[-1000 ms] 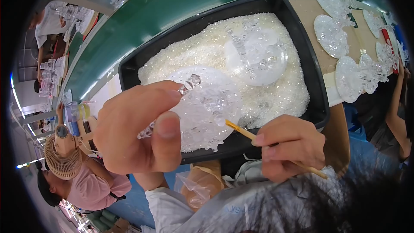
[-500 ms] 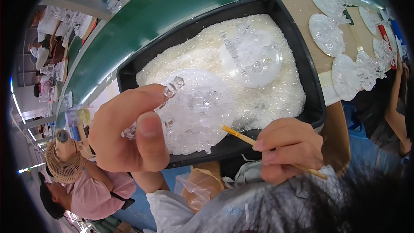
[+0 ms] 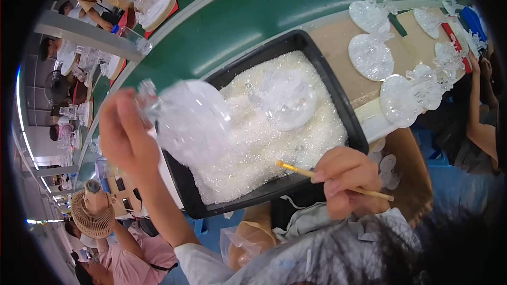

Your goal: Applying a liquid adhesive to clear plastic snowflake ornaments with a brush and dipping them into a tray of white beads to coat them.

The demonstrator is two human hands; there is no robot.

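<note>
Left hand (image 3: 124,134) raised at the near-left corner of the black tray (image 3: 348,121), fingers clamped on the edge of a clear glittered ornament (image 3: 193,121), a rounded disc shape blurred by motion. Ornament held tilted above the tray's left end, over the white glitter (image 3: 264,153) filling it. Right hand (image 3: 343,182) curled round a thin wooden stick (image 3: 338,180), gripped near the middle, yellow tip pointing left at the tray's near rim, other end jutting right past the knuckles. Hand just off the tray's near-right corner, not touching the glitter.

Second clear disc (image 3: 288,100) resting half sunk in the glitter toward the tray's far end. Tray set on a tan worktop (image 3: 338,53) beside a green conveyor belt (image 3: 248,16). Finished clear ornaments (image 3: 372,55) laid in a row to the right of the tray, a few round white discs (image 3: 383,161) below them. Another person's arm (image 3: 478,121) reaching in at the right rim. Small tan fan (image 3: 92,216) standing at lower left, above a person in a pink shirt (image 3: 145,261). More people seated at benches far left, too small to make out.
</note>
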